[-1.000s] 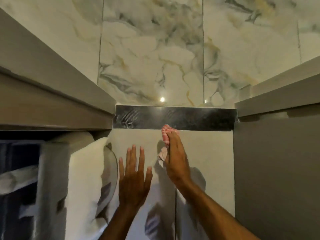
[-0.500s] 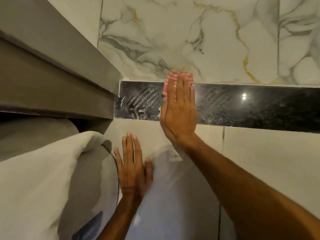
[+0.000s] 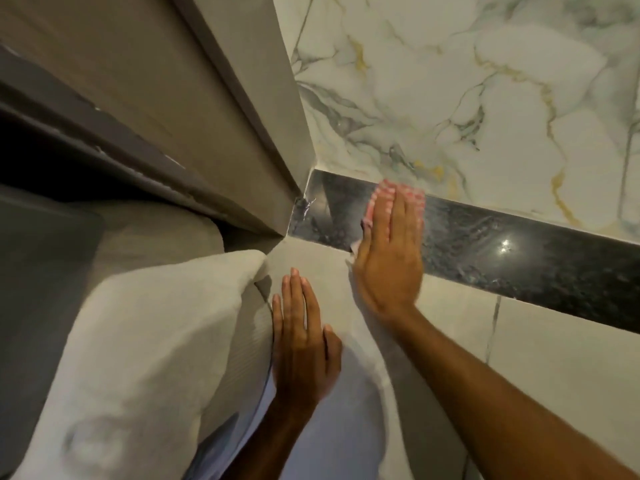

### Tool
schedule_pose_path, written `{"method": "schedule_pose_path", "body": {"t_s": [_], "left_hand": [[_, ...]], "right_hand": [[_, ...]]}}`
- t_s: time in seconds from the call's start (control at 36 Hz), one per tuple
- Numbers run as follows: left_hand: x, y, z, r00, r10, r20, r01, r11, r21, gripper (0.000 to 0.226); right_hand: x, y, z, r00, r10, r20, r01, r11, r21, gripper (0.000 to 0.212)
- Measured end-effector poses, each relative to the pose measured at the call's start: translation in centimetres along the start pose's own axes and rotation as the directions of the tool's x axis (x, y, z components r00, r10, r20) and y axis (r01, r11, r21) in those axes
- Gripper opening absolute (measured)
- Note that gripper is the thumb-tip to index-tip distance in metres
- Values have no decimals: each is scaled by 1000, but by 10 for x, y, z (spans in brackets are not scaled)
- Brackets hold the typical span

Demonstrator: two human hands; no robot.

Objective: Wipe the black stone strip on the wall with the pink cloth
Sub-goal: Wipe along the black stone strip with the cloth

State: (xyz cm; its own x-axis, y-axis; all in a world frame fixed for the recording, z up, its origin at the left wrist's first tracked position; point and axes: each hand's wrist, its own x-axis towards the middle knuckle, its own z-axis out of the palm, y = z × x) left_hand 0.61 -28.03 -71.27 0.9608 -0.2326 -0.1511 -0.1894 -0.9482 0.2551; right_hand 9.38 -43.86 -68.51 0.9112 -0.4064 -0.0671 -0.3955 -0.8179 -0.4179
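A black speckled stone strip point(image 3: 502, 261) runs across the wall between marble tiles above and plain grey tiles below. My right hand point(image 3: 389, 258) lies flat on the strip near its left end, pressing the pink cloth point(image 3: 381, 188) against it. Only the cloth's pink edge shows past my fingertips and beside my index finger. Wet smears show on the strip to the right of that hand. My left hand point(image 3: 301, 344) rests flat and empty on the grey tile below the strip, fingers together and pointing up.
A grey cabinet side point(image 3: 207, 109) juts out at the left and meets the strip's left end. A white folded towel point(image 3: 138, 341) sits below it, just left of my left hand. White marble tiles point(image 3: 467, 91) with gold veins cover the wall above.
My right hand rose from below the strip onto it with the cloth. The view has come closer and tilted. My left hand has stayed on the tile.
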Motion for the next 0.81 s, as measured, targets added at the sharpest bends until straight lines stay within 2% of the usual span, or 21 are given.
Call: {"method": "schedule_pose_path", "body": {"t_s": [0.06, 0.11, 0.17, 0.31, 0.33, 0.36, 0.44, 0.53, 0.58, 0.61, 0.64, 0.67, 0.72, 0.75, 0.81], "left_hand": [[0, -1, 3, 1000, -1, -23, 0, 999, -37, 71], [0, -2, 6, 998, 16, -55, -17, 999, -34, 71], [-2, -2, 6, 996, 36, -81, -38, 999, -27, 70], [0, 3, -2, 998, 12, -66, -14, 999, -30, 77], [1, 3, -3, 999, 2, -53, -4, 999, -35, 80], [1, 3, -3, 999, -2, -41, 1, 1000, -28, 84], [2, 0, -1, 1000, -5, -7, 5, 999, 37, 92], [2, -4, 6, 1000, 3, -22, -1, 998, 60, 94], [2, -6, 11, 999, 14, -46, -11, 998, 61, 94], [1, -8, 13, 998, 26, -58, -22, 998, 67, 95], [0, -9, 15, 997, 42, -72, -37, 997, 74, 94], [-1, -10, 17, 994, 56, -90, -49, 996, 79, 94], [-3, -11, 19, 989, 68, -132, -60, 996, 68, 92], [-4, -11, 19, 987, 66, -149, -57, 996, 61, 91], [-6, -10, 18, 985, 62, -163, -55, 997, 45, 90]], "right_hand": [[23, -22, 11, 996, -71, 46, 69, 997, 29, 68], [28, -35, 19, 962, -245, 124, 242, 970, 39, 69], [19, -33, 23, 901, -393, 186, 387, 920, 65, 68], [-24, 22, 7, 736, -608, 296, 627, 778, 38, 62], [-27, 33, 2, 746, -607, 273, 627, 779, 20, 61], [-25, 39, -2, 787, -570, 236, 585, 811, 8, 61], [-6, 28, -5, 957, -278, 88, 279, 960, -7, 62], [17, -2, 2, 999, -25, -37, 25, 1000, -5, 62], [25, -19, 11, 999, 23, -39, -23, 1000, 6, 64], [26, -25, 15, 1000, -18, -4, 18, 1000, 6, 65], [25, -28, 19, 991, -122, 52, 122, 993, 2, 65], [21, -28, 21, 953, -277, 122, 279, 960, 1, 64], [10, -17, 20, 782, -571, 250, 586, 810, 19, 65], [4, -8, 17, 705, -649, 288, 670, 741, 31, 65], [-6, 15, 7, 627, -712, 316, 743, 669, 32, 65]]}}
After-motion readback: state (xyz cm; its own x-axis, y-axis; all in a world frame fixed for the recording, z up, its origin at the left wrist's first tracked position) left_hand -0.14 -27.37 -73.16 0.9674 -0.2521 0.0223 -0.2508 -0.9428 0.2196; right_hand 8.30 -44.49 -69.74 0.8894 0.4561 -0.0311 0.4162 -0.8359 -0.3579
